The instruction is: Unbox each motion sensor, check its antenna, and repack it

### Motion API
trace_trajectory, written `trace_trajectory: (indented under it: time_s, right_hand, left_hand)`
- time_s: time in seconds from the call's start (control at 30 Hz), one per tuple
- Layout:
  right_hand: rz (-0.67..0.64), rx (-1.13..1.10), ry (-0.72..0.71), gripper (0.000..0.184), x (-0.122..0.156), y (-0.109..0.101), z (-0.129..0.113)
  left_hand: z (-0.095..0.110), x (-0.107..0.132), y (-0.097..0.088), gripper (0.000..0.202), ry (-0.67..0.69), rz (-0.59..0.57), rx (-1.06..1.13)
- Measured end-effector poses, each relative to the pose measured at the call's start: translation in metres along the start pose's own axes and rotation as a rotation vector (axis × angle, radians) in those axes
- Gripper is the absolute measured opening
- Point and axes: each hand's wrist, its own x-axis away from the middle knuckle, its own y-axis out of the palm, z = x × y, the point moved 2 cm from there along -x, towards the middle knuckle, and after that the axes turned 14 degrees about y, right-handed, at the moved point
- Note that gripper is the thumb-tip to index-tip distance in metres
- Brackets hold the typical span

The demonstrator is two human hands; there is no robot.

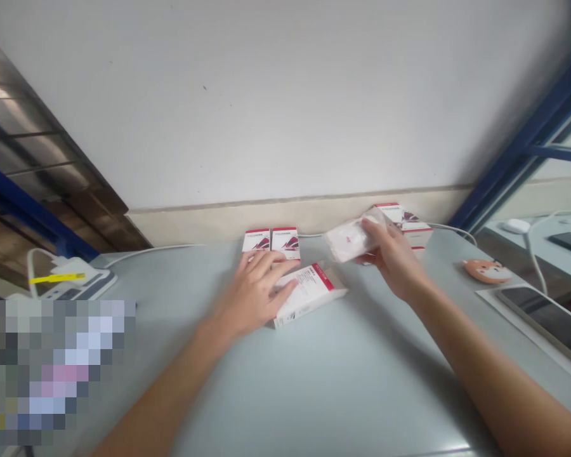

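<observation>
My right hand (394, 257) is closed around a white packet in clear, shiny wrapping (348, 240), held up above the table. The packet's contents cannot be made out. My left hand (255, 289) has its fingers spread. Its thumb lies over the left end of a flat white and red carton (304, 291), whose right end looks open. The left fingertips reach the lower part of two similar cartons (285, 241) standing side by side near the wall. Behind my right hand are more red and white cartons (416, 233), partly hidden by it.
A white power strip (83, 285) with cables lies on the left of the grey table (285, 393), beside a blurred-out patch. At right are an orange animal-face item (486, 271) and a dark flat panel (547, 311). The wall (285, 108) closes off the back.
</observation>
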Motion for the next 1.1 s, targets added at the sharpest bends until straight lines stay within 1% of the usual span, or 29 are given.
trace_trajectory:
  time_s: [0.03,0.07,0.1,0.17,0.23,0.33,0.4,0.43,0.53,0.63,0.7,0.8,0.9,1.03,1.1]
  right_hand:
    - [0.011,-0.007,0.004,0.034,0.003,0.004,0.001]
    - [0.019,-0.019,0.011,0.034,0.007,0.009,0.002]
    - [0.019,-0.035,0.017,0.035,0.010,0.014,0.003]
    - [-0.005,-0.068,0.024,0.038,0.018,0.024,0.007]
    - [-0.037,-0.094,0.016,0.044,0.026,0.033,0.011]
    - [0.003,-0.099,-0.014,0.055,0.038,0.043,0.019]
    - [0.020,-0.094,-0.030,0.058,0.045,0.048,0.023]
    - [0.001,-0.093,-0.033,0.057,0.049,0.050,0.024]
    - [-0.125,-0.095,-0.047,0.046,0.057,0.058,0.023]
    - [-0.200,-0.061,-0.152,0.035,0.061,0.060,0.016]
    - [-0.204,-0.006,-0.242,0.029,0.061,0.058,0.011]
    - [-0.146,0.095,-0.331,0.024,0.060,0.053,0.009]
    - [-0.055,0.158,-0.400,0.026,0.061,0.050,0.008]
    - [0.058,0.158,-0.524,0.025,0.065,0.050,0.004]
    - [0.119,0.133,-0.569,0.024,0.064,0.049,0.001]
  left_hand:
    - [0.003,-0.001,-0.001,0.029,-0.006,0.073,-0.008]
    - [0.007,-0.002,-0.001,0.026,-0.040,0.132,0.027]
    - [0.012,-0.002,0.000,0.025,-0.103,0.181,0.112]
    - [0.023,-0.003,0.004,0.024,-0.310,0.218,0.382]
    - [0.034,-0.005,0.010,0.033,-0.457,0.276,0.665]
    - [0.043,-0.007,0.015,0.044,-0.636,0.351,0.963]
    - [0.043,-0.009,0.016,0.046,-0.704,0.410,1.103]
    - [0.042,-0.009,0.016,0.045,-0.720,0.436,1.170]
    - [0.037,-0.011,0.014,0.037,-0.734,0.479,1.340]
    - [0.031,-0.013,0.012,0.034,-0.749,0.487,1.467]
    - [0.028,-0.014,0.011,0.036,-0.765,0.481,1.510]
    - [0.026,-0.015,0.011,0.040,-0.773,0.447,1.548]
    - [0.028,-0.015,0.012,0.042,-0.779,0.410,1.610]
    - [0.032,-0.016,0.009,0.043,-0.831,0.353,1.644]
    - [0.034,-0.016,0.007,0.045,-0.836,0.329,1.641]
